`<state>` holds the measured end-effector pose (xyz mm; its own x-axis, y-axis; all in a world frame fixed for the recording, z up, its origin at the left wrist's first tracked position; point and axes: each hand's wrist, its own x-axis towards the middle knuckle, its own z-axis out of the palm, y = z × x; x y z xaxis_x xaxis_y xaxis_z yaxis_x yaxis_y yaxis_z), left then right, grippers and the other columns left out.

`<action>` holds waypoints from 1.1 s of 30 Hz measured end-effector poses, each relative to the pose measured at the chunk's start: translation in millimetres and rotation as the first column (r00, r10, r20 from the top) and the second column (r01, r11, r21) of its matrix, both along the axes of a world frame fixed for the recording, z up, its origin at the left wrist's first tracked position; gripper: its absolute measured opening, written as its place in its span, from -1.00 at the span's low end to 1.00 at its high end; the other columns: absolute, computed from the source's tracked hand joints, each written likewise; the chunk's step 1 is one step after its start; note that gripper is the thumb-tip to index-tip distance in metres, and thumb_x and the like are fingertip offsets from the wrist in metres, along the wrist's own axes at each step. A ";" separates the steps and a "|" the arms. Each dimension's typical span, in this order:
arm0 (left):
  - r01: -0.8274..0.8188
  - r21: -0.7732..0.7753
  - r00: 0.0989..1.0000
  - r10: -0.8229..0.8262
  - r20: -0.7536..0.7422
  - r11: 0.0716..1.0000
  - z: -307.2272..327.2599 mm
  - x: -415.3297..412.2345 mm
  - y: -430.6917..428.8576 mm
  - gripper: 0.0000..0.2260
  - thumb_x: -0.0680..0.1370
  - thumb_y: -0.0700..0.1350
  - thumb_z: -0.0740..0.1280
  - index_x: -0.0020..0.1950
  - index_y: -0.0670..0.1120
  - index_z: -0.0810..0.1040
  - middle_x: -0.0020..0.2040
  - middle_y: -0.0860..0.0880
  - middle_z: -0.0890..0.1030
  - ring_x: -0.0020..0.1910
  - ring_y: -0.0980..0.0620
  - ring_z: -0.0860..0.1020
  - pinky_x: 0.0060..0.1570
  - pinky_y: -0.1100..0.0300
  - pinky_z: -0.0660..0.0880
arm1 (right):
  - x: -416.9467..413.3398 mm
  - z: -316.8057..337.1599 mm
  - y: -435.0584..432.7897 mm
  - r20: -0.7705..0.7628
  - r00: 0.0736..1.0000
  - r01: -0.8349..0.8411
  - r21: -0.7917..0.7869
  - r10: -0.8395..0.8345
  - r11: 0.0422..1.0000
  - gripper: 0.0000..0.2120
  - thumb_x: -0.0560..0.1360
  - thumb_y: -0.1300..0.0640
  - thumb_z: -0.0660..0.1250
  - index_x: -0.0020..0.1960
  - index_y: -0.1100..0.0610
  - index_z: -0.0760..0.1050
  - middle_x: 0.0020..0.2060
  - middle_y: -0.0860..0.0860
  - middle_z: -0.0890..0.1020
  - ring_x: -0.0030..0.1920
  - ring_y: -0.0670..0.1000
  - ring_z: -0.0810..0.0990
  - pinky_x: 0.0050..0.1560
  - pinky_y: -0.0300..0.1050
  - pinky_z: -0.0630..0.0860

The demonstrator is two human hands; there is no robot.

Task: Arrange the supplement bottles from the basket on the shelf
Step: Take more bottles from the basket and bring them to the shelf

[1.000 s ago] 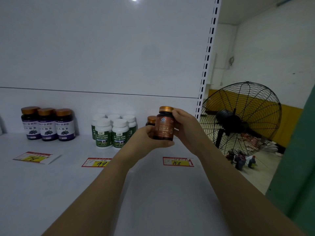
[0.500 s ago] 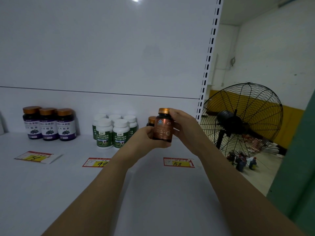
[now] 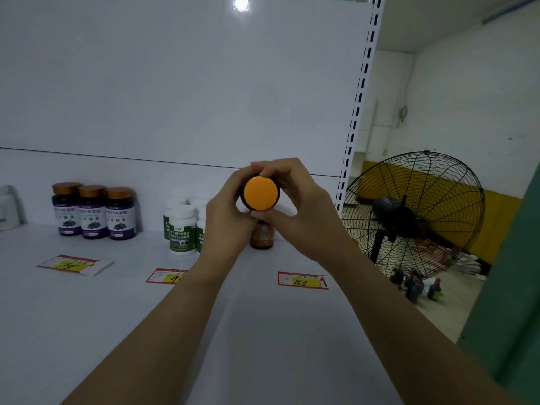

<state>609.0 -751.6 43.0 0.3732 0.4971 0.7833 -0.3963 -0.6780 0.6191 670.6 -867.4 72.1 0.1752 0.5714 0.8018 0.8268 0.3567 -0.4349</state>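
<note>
I hold a dark brown bottle (image 3: 260,193) tipped toward me, so only its orange cap faces the camera. My left hand (image 3: 226,219) grips it from the left and my right hand (image 3: 298,209) from the right, above the white shelf (image 3: 87,302). Just below my hands a second brown bottle (image 3: 262,236) stands upright at the shelf's back. White bottles with green labels (image 3: 182,230) stand to its left, partly hidden by my left hand. Three purple-labelled bottles with gold caps (image 3: 93,213) stand further left.
Price tags lie flat on the shelf: one at the left (image 3: 68,264), one marked 99 (image 3: 166,276) and one marked 158 (image 3: 302,280). A perforated upright (image 3: 358,106) ends the shelf on the right. Beyond it stands a large black fan (image 3: 409,217) with small bottles (image 3: 415,283) on the floor.
The held bottle was upright with its label toward me; now it is tilted with the cap facing the camera. The second brown bottle behind it has come into view.
</note>
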 end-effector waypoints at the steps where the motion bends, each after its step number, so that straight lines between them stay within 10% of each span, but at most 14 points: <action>1: 0.003 0.008 1.000 -0.003 0.003 1.000 1.3 -0.8 -1.8 -0.57 0.45 -0.39 0.33 0.20 0.03 0.48 0.10 0.11 0.58 0.09 0.19 0.53 0.04 0.43 0.47 | -1.2 -1.6 -3.0 0.011 1.000 0.012 0.020 -0.012 1.000 -0.58 0.37 0.34 0.46 0.12 0.07 0.38 0.17 0.00 0.55 0.24 -0.02 0.52 0.25 -0.10 0.49; 10: 0.084 0.066 0.980 -0.070 -0.184 0.994 18.0 -15.5 -1.2 -0.49 0.35 -0.28 0.49 0.12 0.20 0.43 0.02 0.33 0.52 0.05 0.29 0.52 0.01 0.52 0.41 | -3.6 15.4 -13.4 -0.063 0.998 -0.009 0.004 0.010 1.000 -0.57 0.42 0.34 0.43 0.21 0.11 0.39 0.18 -0.01 0.58 0.23 -0.10 0.53 0.28 -0.18 0.45; 20: 0.324 -0.655 0.695 -0.641 -0.325 0.683 34.3 -39.0 -11.9 -0.51 0.33 0.29 0.30 0.07 -0.03 0.59 -0.05 -0.15 0.69 -0.02 -0.08 0.66 0.07 0.10 0.55 | 14.0 46.1 -5.8 -0.706 0.684 -0.120 -0.358 -0.184 0.926 -0.63 0.50 -0.08 0.35 0.04 0.24 0.60 -0.18 0.10 0.68 -0.20 -0.01 0.67 -0.21 -0.17 0.64; 27: 0.191 -0.759 0.546 -0.710 -0.445 0.622 31.5 -40.2 -12.9 -0.34 0.37 0.31 0.32 0.11 -0.25 0.59 0.00 -0.21 0.67 -0.07 -0.06 0.66 0.12 0.11 0.53 | 18.8 23.3 -5.9 -0.746 0.582 -0.168 -0.500 -0.324 0.850 -0.74 0.56 -0.04 0.28 -0.11 0.15 0.56 -0.24 0.09 0.61 -0.29 -0.01 0.60 -0.39 -0.24 0.59; 33: 0.278 -0.693 0.557 -0.700 -0.448 0.665 29.4 -40.4 -16.4 -0.46 0.37 0.25 0.32 0.11 -0.15 0.58 -0.01 -0.17 0.68 -0.02 -0.03 0.66 0.16 0.10 0.50 | 24.8 28.2 -6.0 -0.717 0.644 -0.110 -0.431 -0.266 0.896 -0.60 0.55 -0.05 0.29 0.17 0.27 0.53 0.02 0.18 0.64 -0.04 0.08 0.65 -0.21 -0.12 0.62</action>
<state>568.7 -768.0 72.4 0.9592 0.2741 -0.0696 0.0757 -0.0117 0.9971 695.4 -873.4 100.3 0.6570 0.7509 0.0671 0.1642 -0.0557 -0.9849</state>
